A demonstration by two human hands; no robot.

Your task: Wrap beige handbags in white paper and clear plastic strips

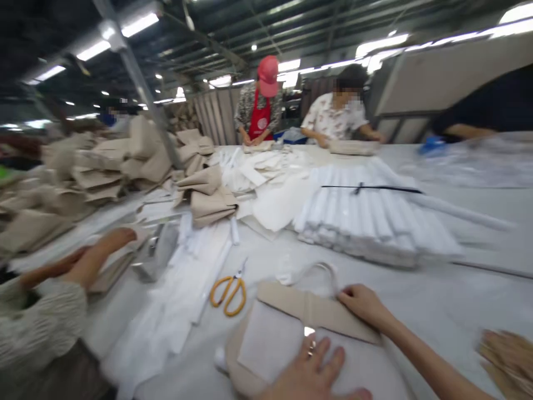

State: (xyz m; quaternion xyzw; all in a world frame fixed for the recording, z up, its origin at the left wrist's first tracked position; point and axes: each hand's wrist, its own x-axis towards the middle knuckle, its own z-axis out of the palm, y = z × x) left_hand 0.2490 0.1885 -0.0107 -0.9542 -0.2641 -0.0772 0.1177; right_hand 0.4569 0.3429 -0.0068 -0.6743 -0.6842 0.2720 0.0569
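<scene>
dark ribbed ceiling [308, 28] | lit tube lights [140, 24] | slanting grey post [145, 97] | beige panel [445, 72], right | white-topped table [441, 305]

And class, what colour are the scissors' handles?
The scissors' handles are yellow-orange; the head view shows this best.

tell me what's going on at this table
The person's left hand is spread over a beige bag; the right hand is at its far edge, near the handle. Orange-handled scissors lie to the left, and a strapped white bundle lies beyond. Across the table, two co-workers have their hands on beige pieces.
</scene>
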